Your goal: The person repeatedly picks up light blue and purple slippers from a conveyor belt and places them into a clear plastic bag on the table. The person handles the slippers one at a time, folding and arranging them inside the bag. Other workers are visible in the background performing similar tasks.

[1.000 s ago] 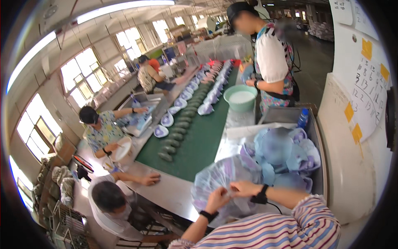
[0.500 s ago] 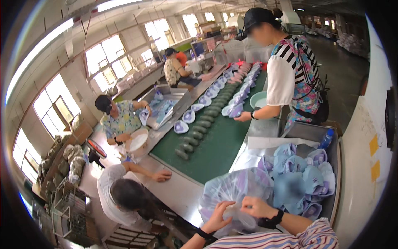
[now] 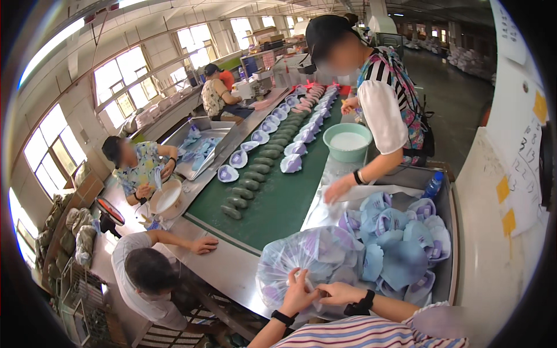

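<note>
A clear plastic bag [image 3: 290, 261] full of light blue and lilac fabric pieces bulges at the near end of the metal worktop. My left hand [image 3: 299, 296] is closed on its gathered mouth. Right beside it, my right hand [image 3: 341, 293] pinches the twisted plastic, fingertips close to the left thumb. Against the bag's right side, more blue and lilac pieces [image 3: 400, 232], resembling shoe uppers, lie heaped in a metal tray [image 3: 454, 249].
Dark green rounded moulds [image 3: 255, 176] line a green conveyor belt [image 3: 278, 214], with lilac-white pieces [image 3: 228, 173] on both sides. A co-worker's hand [image 3: 339, 188] hovers beyond the tray, near a green basin [image 3: 347, 155]. Another co-worker's hand [image 3: 205, 245] rests on the left edge. A blue bottle [image 3: 433, 185] stands at the tray.
My hands have come together at the bag's mouth, which is drawn tighter. The co-worker at right has let go of a lilac piece on the belt and moved a hand toward the tray.
</note>
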A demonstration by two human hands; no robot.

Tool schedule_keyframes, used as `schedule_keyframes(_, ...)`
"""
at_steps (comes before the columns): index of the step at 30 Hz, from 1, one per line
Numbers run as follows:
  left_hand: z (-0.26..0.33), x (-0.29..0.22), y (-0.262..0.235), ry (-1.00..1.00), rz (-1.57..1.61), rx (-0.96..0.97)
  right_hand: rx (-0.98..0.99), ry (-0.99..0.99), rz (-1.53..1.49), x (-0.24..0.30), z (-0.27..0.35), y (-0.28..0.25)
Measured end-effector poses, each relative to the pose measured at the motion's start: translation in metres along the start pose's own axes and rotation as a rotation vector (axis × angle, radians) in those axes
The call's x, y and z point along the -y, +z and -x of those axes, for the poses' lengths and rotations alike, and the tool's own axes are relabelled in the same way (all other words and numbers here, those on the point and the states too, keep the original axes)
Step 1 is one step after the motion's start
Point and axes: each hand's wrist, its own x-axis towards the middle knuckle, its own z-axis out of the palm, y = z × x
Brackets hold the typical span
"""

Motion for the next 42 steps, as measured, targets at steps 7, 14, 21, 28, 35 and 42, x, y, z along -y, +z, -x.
schedule_keyframes(7,-0.027,0.037,0.006,0.130,-0.015,0.139,-0.284,0.079,-0.059,0.018,0.001,-0.009)
schedule_keyframes(14,-0.028,0.020,-0.002,0.045,0.049,0.041,-0.566,-0.040,-0.140,0.018,-0.006,-0.013)
schedule_keyframes(21,0.001,-0.029,-0.039,0.281,0.250,-0.191,-0.534,-0.288,0.088,0.026,-0.010,0.012)
schedule_keyframes(28,0.005,-0.048,-0.047,0.362,0.458,-0.089,-0.421,0.024,0.110,0.028,-0.012,0.003)
schedule_keyframes(35,0.013,-0.047,-0.068,0.288,0.849,-0.081,-0.480,0.226,0.222,0.012,-0.035,0.001)
schedule_keyframes(42,0.005,-0.074,-0.082,0.405,0.789,-0.252,-0.437,0.035,0.062,-0.031,-0.010,0.010)
